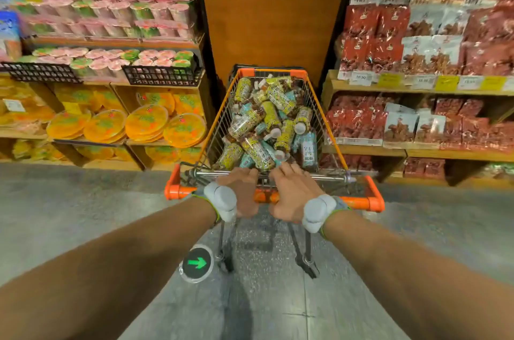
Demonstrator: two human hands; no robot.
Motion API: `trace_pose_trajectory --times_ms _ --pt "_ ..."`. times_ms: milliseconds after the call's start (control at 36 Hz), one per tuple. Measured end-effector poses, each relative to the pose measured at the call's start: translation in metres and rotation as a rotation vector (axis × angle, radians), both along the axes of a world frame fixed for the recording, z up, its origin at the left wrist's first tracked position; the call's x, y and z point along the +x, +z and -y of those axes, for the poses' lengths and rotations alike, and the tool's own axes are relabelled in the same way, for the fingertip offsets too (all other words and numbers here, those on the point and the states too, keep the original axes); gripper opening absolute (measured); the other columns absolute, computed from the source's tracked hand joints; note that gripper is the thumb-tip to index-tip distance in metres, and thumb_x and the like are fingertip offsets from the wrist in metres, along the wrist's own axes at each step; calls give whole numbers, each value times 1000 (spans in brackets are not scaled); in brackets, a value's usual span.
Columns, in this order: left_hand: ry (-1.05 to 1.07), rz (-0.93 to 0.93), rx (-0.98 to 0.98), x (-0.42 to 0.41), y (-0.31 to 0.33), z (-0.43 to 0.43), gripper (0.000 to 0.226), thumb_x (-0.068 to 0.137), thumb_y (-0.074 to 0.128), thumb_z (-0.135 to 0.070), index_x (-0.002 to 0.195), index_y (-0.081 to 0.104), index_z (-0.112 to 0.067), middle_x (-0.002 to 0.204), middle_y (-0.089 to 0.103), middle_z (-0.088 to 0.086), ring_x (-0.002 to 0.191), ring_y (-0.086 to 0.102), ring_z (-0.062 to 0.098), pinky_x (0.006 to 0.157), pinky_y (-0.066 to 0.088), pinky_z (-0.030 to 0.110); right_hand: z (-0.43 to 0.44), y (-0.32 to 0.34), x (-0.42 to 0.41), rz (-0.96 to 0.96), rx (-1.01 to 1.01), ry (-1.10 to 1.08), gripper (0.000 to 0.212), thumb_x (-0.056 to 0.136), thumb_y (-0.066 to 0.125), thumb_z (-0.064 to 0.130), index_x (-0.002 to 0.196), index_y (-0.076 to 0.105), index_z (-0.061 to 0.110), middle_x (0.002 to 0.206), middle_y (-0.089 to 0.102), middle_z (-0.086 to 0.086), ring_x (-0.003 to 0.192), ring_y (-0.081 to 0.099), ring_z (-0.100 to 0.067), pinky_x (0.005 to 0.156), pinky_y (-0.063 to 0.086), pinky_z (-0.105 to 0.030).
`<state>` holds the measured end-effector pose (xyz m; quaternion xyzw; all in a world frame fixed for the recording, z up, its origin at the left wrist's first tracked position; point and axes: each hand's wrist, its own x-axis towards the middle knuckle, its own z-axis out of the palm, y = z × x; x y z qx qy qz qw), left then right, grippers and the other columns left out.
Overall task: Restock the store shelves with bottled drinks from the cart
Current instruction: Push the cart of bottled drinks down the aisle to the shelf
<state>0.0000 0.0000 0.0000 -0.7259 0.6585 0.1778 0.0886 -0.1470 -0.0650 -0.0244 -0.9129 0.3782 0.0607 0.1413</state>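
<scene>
Head view: left hand [241, 195] and right hand [292, 196] grip the cart handle [358, 202]; bottles [268, 119] lie jumbled just ahead, equally near both.

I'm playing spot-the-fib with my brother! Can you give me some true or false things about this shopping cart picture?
1. The cart is piled with bottles. True.
2. The left hand and the right hand both hold the orange handle. True.
3. The green arrow on the floor points to the left. False: it points to the right.
4. The shelves on the right are full of toys. False: they hold red bags.
5. One hand is lifting a bottle out. False: neither hand holds a bottle.
</scene>
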Motion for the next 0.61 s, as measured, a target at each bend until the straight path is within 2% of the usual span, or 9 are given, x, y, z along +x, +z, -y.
trace_pose_trajectory --times_ms 56,111,167,250,333,361,417,500,611 --pt "8 -2 56 1 -9 3 56 94 61 -26 142 36 -11 122 54 15 89 55 28 62 38 33 -1 -10 5 -7 24 -6 61 75 65 42 126 44 15 122 42 -7 116 39 -30 90 43 -45" --pt "-17 -9 94 5 -25 9 56 94 61 -31 141 36 -14 102 52 10 68 47 20 50 30 30 1 -23 8 -23 29 -16 58 76 67 41 122 45 13 119 43 -8 113 40 -30 83 43 -43" --pt "-36 -11 81 7 -40 15 55 92 62 -35 137 39 -14 84 48 3 61 43 18 48 32 28 4 -37 14 -45 45 -15 58 77 67 41 121 44 11 119 44 -9 113 40 -30 82 41 -42" --pt "-37 71 -36 9 -51 20 47 84 63 -34 123 45 -14 68 40 -4 58 44 19 58 45 28 9 -44 19 -64 12 -9 54 77 64 45 117 48 12 118 51 -10 114 45 -30 86 43 -44" --pt "-70 49 -64 9 -67 27 39 83 60 -40 114 50 -17 73 47 -3 66 53 23 63 42 29 14 -55 23 -102 10 28 32 80 63 44 95 48 20 94 60 -4 103 55 -32 76 38 -40" --pt "-80 48 -75 11 -69 27 33 83 59 -42 106 53 -19 76 49 -2 73 58 25 66 40 29 13 -53 24 -114 6 41 26 81 63 42 85 46 22 82 56 -1 96 57 -32 74 36 -39" --pt "-105 66 -71 13 -79 29 22 82 57 -44 90 55 -24 79 51 -2 86 64 26 69 39 28 16 -54 27 -145 3 46 28 83 62 36 70 42 22 65 46 4 79 55 -29 72 35 -38" --pt "-130 84 -40 14 -86 35 21 85 57 -43 90 60 -23 91 62 2 95 66 26 73 41 28 18 -56 28 -138 -1 41 33 84 62 32 62 41 22 59 44 5 56 45 -22 66 38 -34" --pt "-136 109 -64 14 -88 36 32 88 56 -44 103 69 -19 104 69 4 100 66 28 79 47 32 14 -58 27 -84 -46 22 39 87 62 39 62 37 24 63 43 5 56 44 -23 61 39 -32"
